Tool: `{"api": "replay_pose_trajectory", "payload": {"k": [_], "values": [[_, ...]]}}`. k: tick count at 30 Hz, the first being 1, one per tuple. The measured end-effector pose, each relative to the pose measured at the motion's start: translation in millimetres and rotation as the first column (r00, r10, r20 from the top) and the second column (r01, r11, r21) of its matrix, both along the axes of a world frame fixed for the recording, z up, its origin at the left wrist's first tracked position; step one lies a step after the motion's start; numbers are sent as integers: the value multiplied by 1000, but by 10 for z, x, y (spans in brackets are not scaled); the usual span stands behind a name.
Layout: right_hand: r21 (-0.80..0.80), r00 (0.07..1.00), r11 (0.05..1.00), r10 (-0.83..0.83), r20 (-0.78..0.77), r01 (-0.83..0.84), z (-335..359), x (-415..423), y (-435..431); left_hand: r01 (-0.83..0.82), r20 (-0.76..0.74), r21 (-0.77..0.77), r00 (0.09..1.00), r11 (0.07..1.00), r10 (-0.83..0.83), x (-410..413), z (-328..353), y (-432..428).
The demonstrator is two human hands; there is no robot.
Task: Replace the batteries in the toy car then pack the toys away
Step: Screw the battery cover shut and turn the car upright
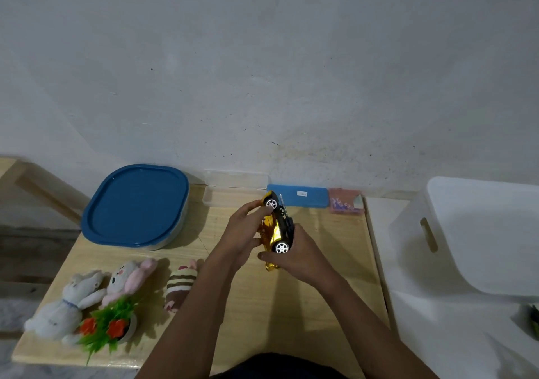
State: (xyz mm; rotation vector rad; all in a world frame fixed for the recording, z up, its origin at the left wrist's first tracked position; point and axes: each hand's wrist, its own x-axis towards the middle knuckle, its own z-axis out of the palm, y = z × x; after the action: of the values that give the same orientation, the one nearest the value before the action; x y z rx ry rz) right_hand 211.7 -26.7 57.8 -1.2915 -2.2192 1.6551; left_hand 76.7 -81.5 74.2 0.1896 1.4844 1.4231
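A shiny gold toy car point(274, 230) with white-hubbed wheels is held on its side above the wooden table point(320, 285), its black underside facing right. My left hand point(243, 234) grips the car's roof side and front wheel. My right hand point(291, 254) holds the rear end and underside. A thin metal rod, perhaps a screwdriver point(282, 202), sticks up by the underside. On the table's left lie a white plush rabbit point(68, 305), a pink-eared plush rabbit point(128, 276) and a striped brown plush point(179, 286).
A blue-lidded container point(135, 206) sits at the back left. A clear plastic case point(233, 189), a blue box point(300, 195) and a pink box point(345, 200) line the wall. A small fake plant point(109, 324) stands at front left. A white bin point(472, 232) stands right of the table.
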Motion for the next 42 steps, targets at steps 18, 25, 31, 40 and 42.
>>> {"api": "replay_pose_trajectory", "payload": {"k": [18, 25, 31, 40, 42], "values": [[-138, 997, 988, -68, 45, 73, -277, 464, 502, 61, -364, -375, 908, 925, -208, 131, -625, 142], [-162, 988, 977, -122, 91, 136, -409, 478, 800, 100, -453, -556, 795, 825, -402, 497, -979, 247], [-186, 988, 972, -126, 86, 140, -481, 377, 954, 87, -469, -619, 756, 780, -457, 603, -1070, 354], [-73, 992, 997, 3, 125, 6, -584, 155, 1045, -9, -472, -544, 830, 839, -297, 427, -1073, 375], [18, 987, 998, 62, 151, -66, -614, 15, 1077, -141, -519, -468, 843, 873, -142, 174, -1009, 372]]}}
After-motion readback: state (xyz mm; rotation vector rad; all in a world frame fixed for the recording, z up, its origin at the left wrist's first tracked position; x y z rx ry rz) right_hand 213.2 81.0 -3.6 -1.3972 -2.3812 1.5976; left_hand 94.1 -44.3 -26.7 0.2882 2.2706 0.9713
